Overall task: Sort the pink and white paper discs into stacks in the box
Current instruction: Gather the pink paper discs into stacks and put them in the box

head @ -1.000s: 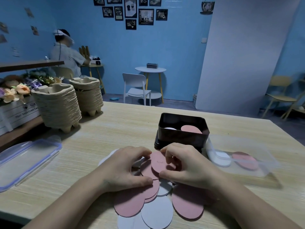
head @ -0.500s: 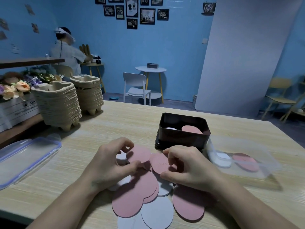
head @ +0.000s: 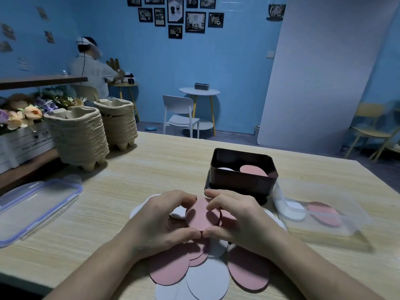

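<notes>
At the centre of the frame the left hand point(head: 160, 221) and the right hand point(head: 240, 217) meet over the table point(head: 151, 169). Each has its fingers and thumb curled round the edge of a small stack of pink discs point(head: 200, 215). The two thumbs touch at the stack's lower edge, and the fingertips close in at its upper edge. Below the hands, in the lower middle, a loose pile of discs point(head: 207, 276) lies spread on the wood, pink and white ones overlapping. Just above the right hand stands the black box point(head: 240, 180). Inside it a white disc point(head: 226, 169) lies on the left and a pink disc point(head: 253, 170) on the right, side by side. To the right of the box lies a clear plastic container point(head: 346, 221), with one white and one pink disc showing through it. At the left edge rests a clear lid point(head: 32, 204) with a blue rim. In the upper left stand two stacks of pulp trays point(head: 80, 135). Behind them a person point(head: 91, 68) is turned towards the blue wall.
</notes>
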Demonstrator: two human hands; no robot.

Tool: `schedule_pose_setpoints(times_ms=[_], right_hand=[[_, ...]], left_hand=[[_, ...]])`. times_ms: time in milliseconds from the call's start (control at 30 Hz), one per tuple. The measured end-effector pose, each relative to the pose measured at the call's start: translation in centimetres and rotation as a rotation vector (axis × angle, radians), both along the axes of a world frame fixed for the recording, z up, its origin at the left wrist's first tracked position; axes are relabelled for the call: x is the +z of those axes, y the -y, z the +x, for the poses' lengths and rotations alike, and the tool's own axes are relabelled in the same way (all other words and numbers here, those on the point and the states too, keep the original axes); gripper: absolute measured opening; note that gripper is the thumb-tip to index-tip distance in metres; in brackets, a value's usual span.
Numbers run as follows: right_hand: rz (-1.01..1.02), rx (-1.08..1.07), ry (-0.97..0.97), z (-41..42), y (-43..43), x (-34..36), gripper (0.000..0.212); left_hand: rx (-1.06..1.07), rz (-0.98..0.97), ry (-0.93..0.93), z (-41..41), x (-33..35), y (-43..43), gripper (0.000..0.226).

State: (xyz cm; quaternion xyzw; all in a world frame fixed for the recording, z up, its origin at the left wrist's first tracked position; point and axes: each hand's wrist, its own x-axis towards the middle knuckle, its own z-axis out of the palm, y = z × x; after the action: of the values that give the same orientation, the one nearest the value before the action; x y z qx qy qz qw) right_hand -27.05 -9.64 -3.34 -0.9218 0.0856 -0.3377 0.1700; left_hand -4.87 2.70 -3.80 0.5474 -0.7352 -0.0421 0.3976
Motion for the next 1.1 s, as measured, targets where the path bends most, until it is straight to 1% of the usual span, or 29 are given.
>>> schedule_pose_setpoints(times_ms=[67, 133, 200, 333, 567, 733, 933, 1100], right_hand=[[0.002, 0.007, 0.005, -0.12, 0.07, 0.05, 0.04], [0.006, 0.016, 0.011, -0.22, 0.09, 0.04, 0.038], [0.012, 0.025, 0.024, -0.2, 0.02, -0.01, 0.038], [0.045, 0.042, 0.029, -0.09, -0.04, 0.01, 0.04], [0.076, 0.049, -0.014, -0.18, 0.2, -0.03, 0.045], [0.09, 0.04, -0.057, -0.28, 0.52, -0.26, 0.045], [0.125, -0.005, -0.09, -0.05, 0.48, -0.37, 0.054], [0.106, 0.015, -0.099, -0.22, 0.23, -0.09, 0.049]], left_hand=[[-0.008, 0.007, -0.018, 0.12, 0.05, -0.1, 0.063], [-0.02, 0.019, -0.037, 0.22, 0.0, -0.15, 0.058], [-0.026, 0.029, -0.055, 0.23, -0.11, -0.11, 0.052], [-0.034, 0.022, -0.062, 0.27, -0.25, 0.0, 0.052], [-0.022, 0.026, -0.028, 0.21, -0.32, 0.13, 0.049], [-0.012, 0.008, -0.007, 0.09, -0.21, -0.04, 0.049], [-0.018, -0.007, 0.018, 0.08, -0.08, 0.08, 0.047], [-0.03, -0.01, 0.03, 0.12, -0.16, 0.12, 0.047]])
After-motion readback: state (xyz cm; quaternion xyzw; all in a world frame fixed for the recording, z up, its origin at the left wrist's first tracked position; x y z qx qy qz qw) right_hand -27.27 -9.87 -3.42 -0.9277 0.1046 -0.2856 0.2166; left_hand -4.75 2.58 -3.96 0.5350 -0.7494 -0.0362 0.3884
